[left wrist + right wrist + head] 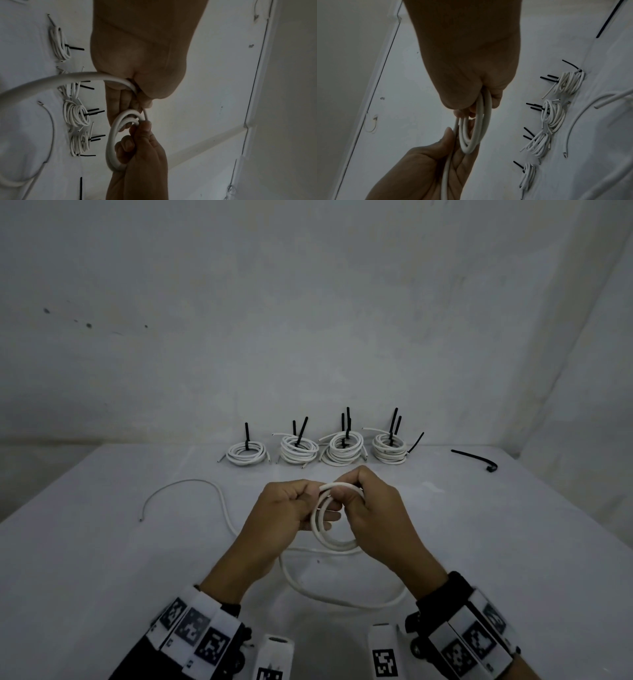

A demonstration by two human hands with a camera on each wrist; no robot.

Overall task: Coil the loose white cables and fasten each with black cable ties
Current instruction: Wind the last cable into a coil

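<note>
Nearest, at 6 o'clock in head view: wrist rigs w/ black-and-white marker tags on both forearms. Just past them the slack of the white cable (342,599) lies in a wide loop on the desk (513,542), running under both wrists and off toward 9 o'clock, where its thin tail curves round and ends free on the desk surface.

Centre: both hands raised above desk, partly wound coil (334,522) between them. Left hand (287,508) fingers curled, pinching the coil's left side; the slack feeds out of its grip, as seen in left wrist view. Right hand (370,508) fingers curled round the coil's top-right arc, thumb pressing on the turns. Coil has approx 2–3 turns and stands roughly upright, its lower arc hanging below the knuckles, clear of desk. Hands hide part of the turns; exact count unclear.

Far, 12 o'clock, along desk's back edge near the wall (308,320): row of four finished coils (346,451), each bound w/ black ties, tie tails sticking up. No containers.

Far 2 o'clock: one loose black cable tie (474,458) flat on desk, well apart from the row.
</note>
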